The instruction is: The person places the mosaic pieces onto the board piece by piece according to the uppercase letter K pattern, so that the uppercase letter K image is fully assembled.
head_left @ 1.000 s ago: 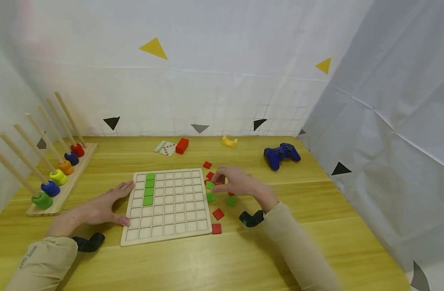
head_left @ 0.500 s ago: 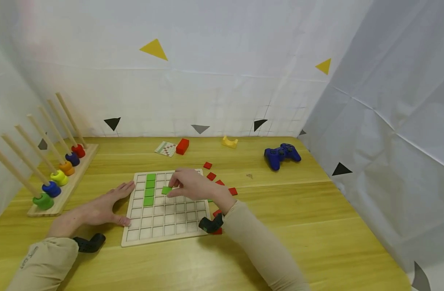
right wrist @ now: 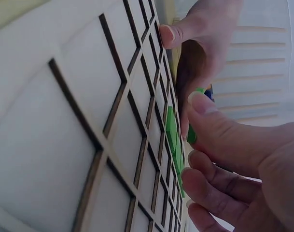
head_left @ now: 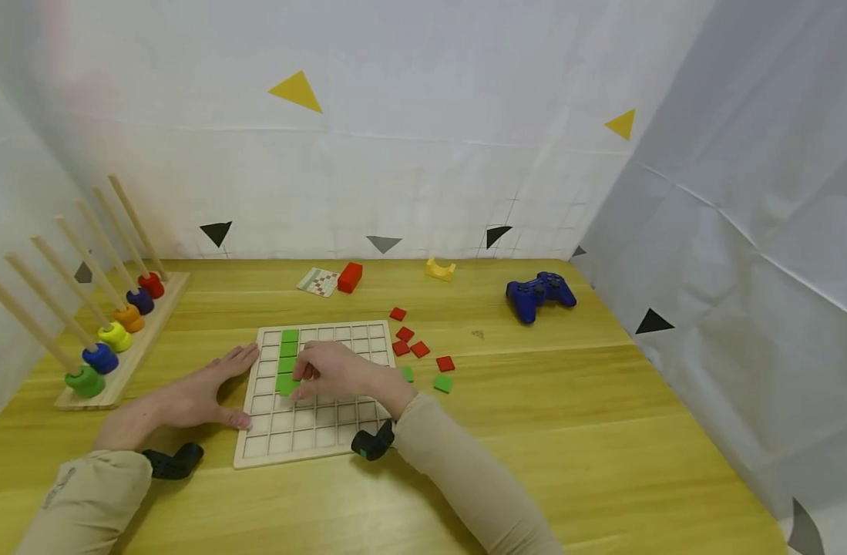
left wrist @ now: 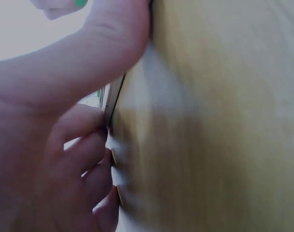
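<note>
A wooden grid board (head_left: 277, 443) lies on the table, with a column of green square tiles (head_left: 288, 349) set in its second column from the left. My right hand (head_left: 336, 371) is over the board beside that column. In the right wrist view, its thumb and finger pinch a green tile (right wrist: 192, 134), partly hidden by the thumb. My left hand (head_left: 197, 397) rests at the board's left edge, fingers extended along the side and thumb at the lower left. In the left wrist view, the left thumb (left wrist: 103, 43) lies by the board's edge.
Right of the board lie several red tiles (head_left: 420, 349) and loose green tiles (head_left: 443, 383). A peg rack with coloured rings (head_left: 128, 362) stands at left. Behind are a pattern card (head_left: 317, 282), red block (head_left: 350, 277), yellow arch (head_left: 440, 270) and blue game controller (head_left: 539, 294).
My right hand has moved left from the loose tiles onto the board, carrying a green tile to the green column. The left hand has stayed at the board's edge.
</note>
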A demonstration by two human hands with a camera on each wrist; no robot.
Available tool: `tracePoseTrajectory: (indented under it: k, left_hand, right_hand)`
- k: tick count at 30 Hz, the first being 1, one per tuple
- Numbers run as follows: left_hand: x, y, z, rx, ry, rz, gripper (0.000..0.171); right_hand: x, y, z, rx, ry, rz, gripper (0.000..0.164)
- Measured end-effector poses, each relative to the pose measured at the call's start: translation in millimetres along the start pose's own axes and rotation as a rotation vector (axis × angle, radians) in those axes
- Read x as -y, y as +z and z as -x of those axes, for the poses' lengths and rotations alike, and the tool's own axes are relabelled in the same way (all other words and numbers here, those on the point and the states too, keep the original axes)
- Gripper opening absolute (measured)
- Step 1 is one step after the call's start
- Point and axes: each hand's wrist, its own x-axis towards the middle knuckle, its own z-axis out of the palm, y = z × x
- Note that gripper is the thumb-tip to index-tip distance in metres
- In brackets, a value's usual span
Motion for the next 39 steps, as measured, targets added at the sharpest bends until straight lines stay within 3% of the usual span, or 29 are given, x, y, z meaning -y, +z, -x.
tracePoseTrajectory:
  k: [12,39]
  left_hand:
    - [-0.5,-0.3,0.3,0.011,-0.021,0.013,0.114]
    - [-0.7,0.0,1.0,0.002,-0.007,0.019,0.113]
  right_hand:
    - [4.7,12.5,-6.4,0.038,-0.012,0.029,0.027]
    - [4.2,13.5,-3.9,0.026,0.016,0.017,0.022]
